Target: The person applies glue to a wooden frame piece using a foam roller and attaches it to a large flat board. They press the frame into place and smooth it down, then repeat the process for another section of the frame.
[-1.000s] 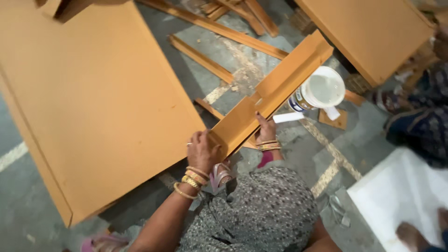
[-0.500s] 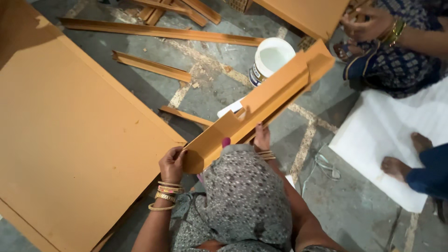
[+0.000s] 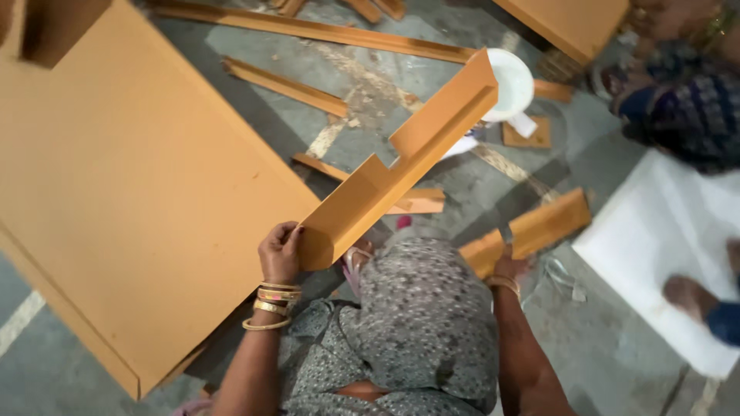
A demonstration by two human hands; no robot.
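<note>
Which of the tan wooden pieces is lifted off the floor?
The notched L-shaped piece, gripped at its near end by the left hand; the other strips and boards lie flat.

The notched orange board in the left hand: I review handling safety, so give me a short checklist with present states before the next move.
1. Left hand grips the near end of the notched orange board: ok.
2. Board supported at its far end: not ok, it juts out in the air from a one-hand grip.
3. White bucket clear of the far end: cannot tell, they overlap in view.
4. Right hand free: not ok, it touches the short orange piece on the floor.
5. Another person's foot clear of the board: ok.
</note>
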